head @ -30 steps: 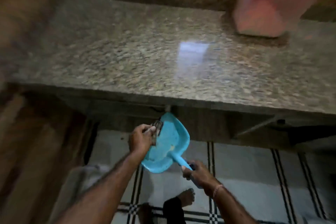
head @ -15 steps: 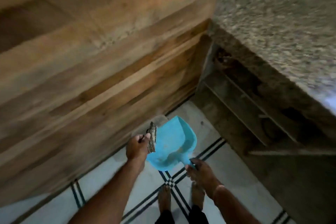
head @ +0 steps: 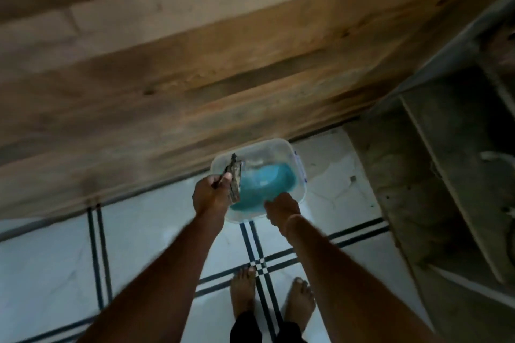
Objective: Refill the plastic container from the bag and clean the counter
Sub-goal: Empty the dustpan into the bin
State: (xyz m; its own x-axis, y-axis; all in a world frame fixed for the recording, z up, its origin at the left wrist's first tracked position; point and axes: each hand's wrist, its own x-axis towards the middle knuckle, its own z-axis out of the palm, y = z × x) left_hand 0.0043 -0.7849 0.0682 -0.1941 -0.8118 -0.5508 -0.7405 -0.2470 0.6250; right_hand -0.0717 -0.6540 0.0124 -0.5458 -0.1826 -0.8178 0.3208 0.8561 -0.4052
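Note:
A clear plastic tub (head: 281,149) stands on the tiled floor against the wooden panel. Over it I hold a blue dustpan (head: 262,184), tipped down into the tub; my right hand (head: 281,210) grips its handle, which the hand hides. My left hand (head: 211,193) is closed on a small dark brush (head: 235,179) that rests against the dustpan's left edge. The counter and the plastic container with the red lid are out of view.
A wooden panel (head: 223,64) fills the upper half. Grey concrete shelves (head: 446,175) under the counter stand at the right. My bare feet (head: 271,295) are on white tiles with dark stripe lines (head: 260,264).
My view swung from the counter down to the floor. Both hands carried the dustpan and brush left and down, and the dustpan now tips into the clear tub.

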